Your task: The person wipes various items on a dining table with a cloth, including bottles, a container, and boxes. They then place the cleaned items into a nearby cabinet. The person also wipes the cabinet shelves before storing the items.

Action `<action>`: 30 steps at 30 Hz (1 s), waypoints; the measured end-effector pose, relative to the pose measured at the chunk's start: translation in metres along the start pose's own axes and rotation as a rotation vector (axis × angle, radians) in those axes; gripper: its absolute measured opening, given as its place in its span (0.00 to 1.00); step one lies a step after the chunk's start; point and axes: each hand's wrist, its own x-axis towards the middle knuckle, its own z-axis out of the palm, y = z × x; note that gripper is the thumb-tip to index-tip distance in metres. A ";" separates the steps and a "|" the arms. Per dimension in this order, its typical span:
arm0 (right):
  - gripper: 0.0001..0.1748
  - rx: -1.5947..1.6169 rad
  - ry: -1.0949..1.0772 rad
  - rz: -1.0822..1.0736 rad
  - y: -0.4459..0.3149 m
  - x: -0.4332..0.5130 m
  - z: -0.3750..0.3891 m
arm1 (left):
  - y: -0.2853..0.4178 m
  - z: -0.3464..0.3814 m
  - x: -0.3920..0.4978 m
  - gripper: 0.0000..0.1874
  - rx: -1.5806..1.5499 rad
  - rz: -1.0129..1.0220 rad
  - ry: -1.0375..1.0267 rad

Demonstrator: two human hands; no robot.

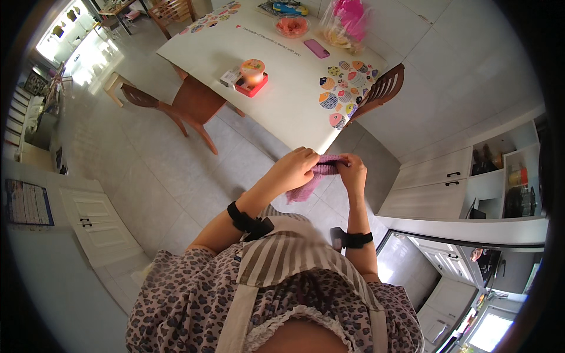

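Note:
Both my hands grip a purple knitted cloth item (304,187), held in front of me just off the near corner of the table. My left hand (299,164) has its fingers curled over one side of the ribbed edge. On the other side, my right hand (353,171) pinches the same edge between thumb and fingers. A dark gap shows in the fabric between the hands, and the rest hangs down below my left hand. What exactly the item is, I cannot tell.
A white table (282,106) with fish prints stands ahead, carrying a plastic cup (253,70) in a red tray (252,90), a purple phone (316,48), a bowl of reddish food (291,26) and a plastic bag (346,26). Wooden chairs (196,103) flank it; white cabinets (426,187) line the right.

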 end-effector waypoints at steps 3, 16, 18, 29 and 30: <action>0.12 0.278 -0.176 0.369 -0.008 0.031 0.000 | -0.019 -0.008 0.025 0.13 0.013 0.059 0.125; 0.27 1.557 0.201 -0.054 -0.106 0.103 0.064 | -0.085 -0.051 0.126 0.22 -0.016 0.663 -0.305; 0.25 1.297 0.298 0.039 -0.117 0.117 0.089 | -0.117 -0.055 0.123 0.24 -0.239 0.618 -0.365; 0.22 0.960 0.230 0.218 -0.119 0.158 0.100 | -0.385 -0.101 0.065 0.65 0.156 -0.217 0.437; 0.24 1.203 0.232 0.270 -0.113 0.157 0.104 | -0.398 -0.096 0.060 0.71 0.070 -0.190 0.389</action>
